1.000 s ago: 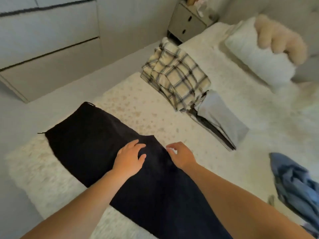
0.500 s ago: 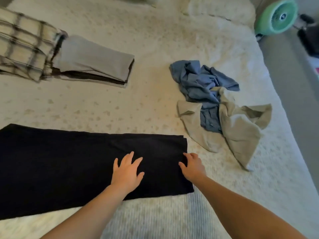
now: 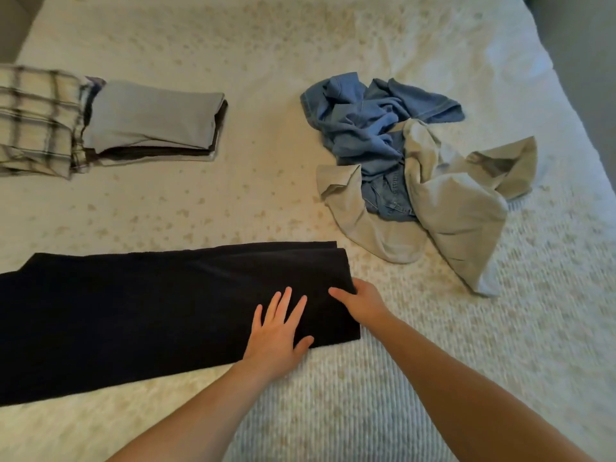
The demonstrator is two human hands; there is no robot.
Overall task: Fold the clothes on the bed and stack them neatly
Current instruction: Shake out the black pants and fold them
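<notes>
A long black garment (image 3: 133,315) lies folded lengthwise across the near part of the bed (image 3: 300,45), its right end squared off. My left hand (image 3: 276,335) presses flat on that end, fingers straight and spread. My right hand (image 3: 361,305) is at the garment's right edge, thumb on top of the cloth and fingers curled at the hem, pinching it. A folded stack topped by a grey piece (image 3: 153,118) sits at the far left beside a folded plaid shirt (image 3: 36,121). A crumpled blue garment (image 3: 370,121) and a crumpled beige garment (image 3: 456,201) lie tangled at the right.
The cream patterned bedspread (image 3: 433,361) shows between the piles and in front of me. The bed's right edge (image 3: 586,135) runs diagonally at the far right, with grey floor beyond it.
The view has swung from the garment's left end to its right end. Both hands slid right along the black cloth; my right hand now takes the hem at the end edge.
</notes>
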